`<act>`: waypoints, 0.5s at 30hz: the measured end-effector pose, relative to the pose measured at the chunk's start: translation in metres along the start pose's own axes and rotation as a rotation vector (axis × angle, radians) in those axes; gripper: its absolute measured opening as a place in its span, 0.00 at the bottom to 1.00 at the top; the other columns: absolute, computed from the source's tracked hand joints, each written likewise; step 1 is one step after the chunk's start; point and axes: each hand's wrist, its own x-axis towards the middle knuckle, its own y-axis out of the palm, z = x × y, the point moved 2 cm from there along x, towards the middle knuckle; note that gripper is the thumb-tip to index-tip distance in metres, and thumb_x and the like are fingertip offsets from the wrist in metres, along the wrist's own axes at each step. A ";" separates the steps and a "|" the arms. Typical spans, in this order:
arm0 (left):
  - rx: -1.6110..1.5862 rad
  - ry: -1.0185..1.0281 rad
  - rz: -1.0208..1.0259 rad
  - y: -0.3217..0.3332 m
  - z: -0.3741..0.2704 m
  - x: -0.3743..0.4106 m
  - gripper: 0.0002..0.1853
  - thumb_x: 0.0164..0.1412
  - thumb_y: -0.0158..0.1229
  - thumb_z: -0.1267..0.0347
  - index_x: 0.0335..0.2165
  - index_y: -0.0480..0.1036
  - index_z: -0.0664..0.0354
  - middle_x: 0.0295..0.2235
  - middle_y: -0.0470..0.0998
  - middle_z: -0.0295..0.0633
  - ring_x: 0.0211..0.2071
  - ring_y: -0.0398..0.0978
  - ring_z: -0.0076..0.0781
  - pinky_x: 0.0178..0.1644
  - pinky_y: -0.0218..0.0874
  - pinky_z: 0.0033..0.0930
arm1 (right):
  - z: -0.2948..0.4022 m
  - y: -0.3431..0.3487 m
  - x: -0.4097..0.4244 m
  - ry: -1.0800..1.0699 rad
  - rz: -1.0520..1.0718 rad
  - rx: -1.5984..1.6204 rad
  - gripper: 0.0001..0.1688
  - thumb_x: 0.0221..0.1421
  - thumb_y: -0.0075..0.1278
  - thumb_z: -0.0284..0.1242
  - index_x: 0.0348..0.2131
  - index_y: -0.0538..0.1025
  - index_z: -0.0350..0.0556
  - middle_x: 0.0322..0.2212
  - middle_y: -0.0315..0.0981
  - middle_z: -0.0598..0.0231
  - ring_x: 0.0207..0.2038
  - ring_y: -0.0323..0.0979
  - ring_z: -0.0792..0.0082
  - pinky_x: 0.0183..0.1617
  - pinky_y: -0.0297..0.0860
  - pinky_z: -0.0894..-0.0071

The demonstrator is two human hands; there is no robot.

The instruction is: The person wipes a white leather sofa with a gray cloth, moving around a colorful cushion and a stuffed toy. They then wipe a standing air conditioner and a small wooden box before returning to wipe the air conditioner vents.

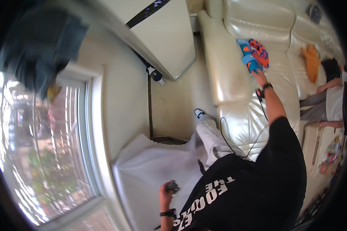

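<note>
My right hand (259, 77) reaches out over a cream leather sofa (234, 75). Its fingers grip the near end of a blue item with orange patches (251, 64), perhaps cloth. Against that lies an orange item with blue spots (259, 52). A black band and a small device with a cable are at my right wrist. Low in the view, my left hand (165, 194) holds a small dark grey object (172, 187), too blurred to name. It is above a pale cloth cover (141, 179). My left wrist also wears a black band.
An orange plush-like item (311, 62) lies further along the sofa. Another person (334, 99) is at the right edge. A white appliance (164, 37) stands by the wall, a dark bottle-like object (154, 74) beside it. Left are a window (46, 144) and hanging clothes (43, 49).
</note>
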 end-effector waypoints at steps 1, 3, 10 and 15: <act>0.024 -0.080 0.117 0.003 -0.056 0.013 0.27 0.52 0.59 0.82 0.53 0.77 0.60 0.44 0.81 0.48 0.43 0.81 0.43 0.50 0.73 0.41 | 0.011 0.028 0.037 0.059 -0.118 -0.108 0.46 0.62 0.56 0.55 0.66 0.68 0.42 0.61 0.71 0.40 0.65 0.68 0.44 0.68 0.63 0.54; 0.118 -0.272 0.224 -0.001 -0.160 0.039 0.28 0.52 0.59 0.81 0.54 0.76 0.59 0.45 0.81 0.47 0.45 0.81 0.42 0.51 0.73 0.39 | 0.073 0.106 0.093 0.041 -0.079 -0.149 0.53 0.60 0.56 0.57 0.70 0.60 0.45 0.60 0.71 0.36 0.62 0.70 0.41 0.65 0.67 0.52; 0.234 -0.123 0.343 -0.008 -0.266 0.193 0.30 0.50 0.58 0.81 0.54 0.75 0.60 0.48 0.81 0.46 0.50 0.80 0.40 0.56 0.71 0.38 | 0.005 0.215 0.249 -0.037 -0.385 -0.558 0.44 0.66 0.50 0.53 0.71 0.60 0.56 0.47 0.81 0.49 0.47 0.80 0.45 0.50 0.76 0.44; 0.421 -0.124 0.346 0.016 -0.369 0.260 0.27 0.51 0.59 0.78 0.53 0.76 0.59 0.47 0.81 0.47 0.48 0.80 0.42 0.54 0.71 0.40 | -0.006 0.299 0.220 -0.236 -0.653 -0.547 0.34 0.70 0.48 0.41 0.69 0.63 0.52 0.60 0.71 0.53 0.59 0.71 0.49 0.61 0.69 0.46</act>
